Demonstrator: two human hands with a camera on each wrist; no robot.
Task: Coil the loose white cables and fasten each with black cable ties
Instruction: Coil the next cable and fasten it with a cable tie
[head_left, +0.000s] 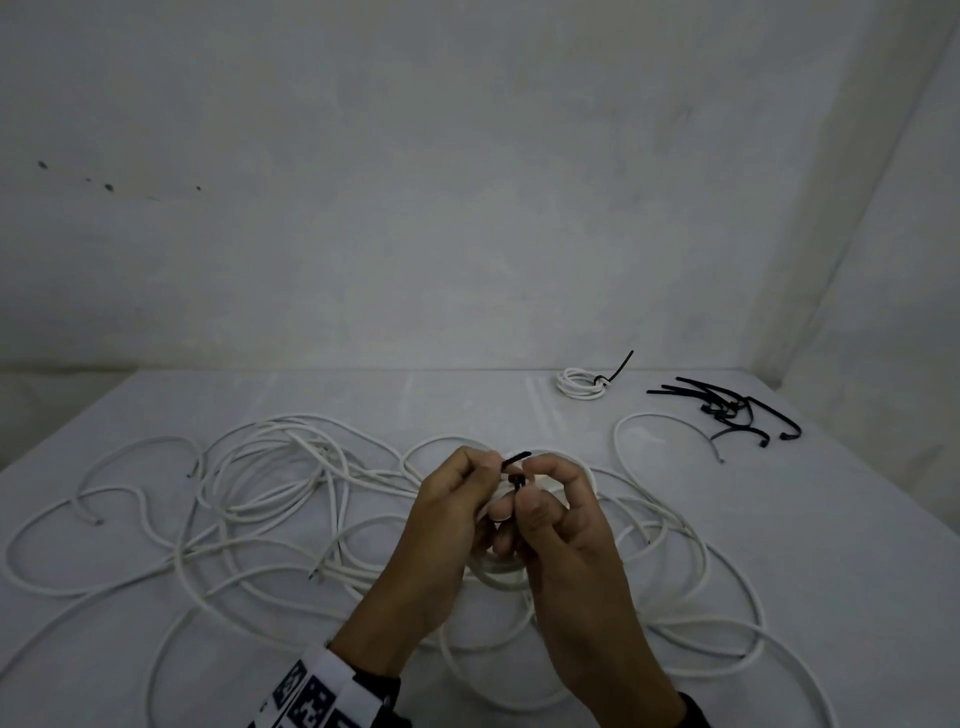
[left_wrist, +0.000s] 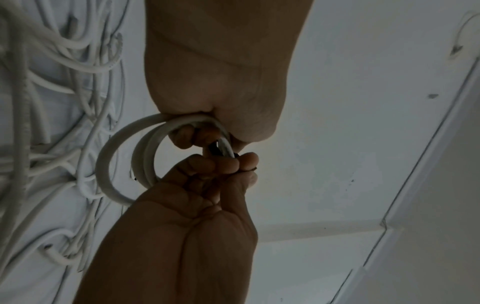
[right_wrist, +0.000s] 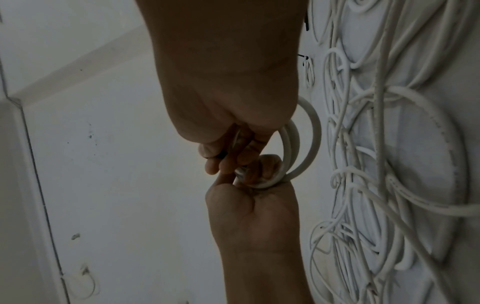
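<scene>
— Both hands up close: what's in them?
— Left hand (head_left: 447, 519) and right hand (head_left: 563, 525) pinch a black tie (head_left: 516, 467) around a small white coil (left_wrist: 124, 160); only the wrist views show its loops.
— Farther out?
— Loose cables (head_left: 260, 493), a tied coil (head_left: 579, 383), and spare ties (head_left: 727, 405) on the table (head_left: 415, 395).

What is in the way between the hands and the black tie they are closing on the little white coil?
Nothing visible. Both the left hand and right hand already pinch the black tie wrapped on the small coil.
</scene>
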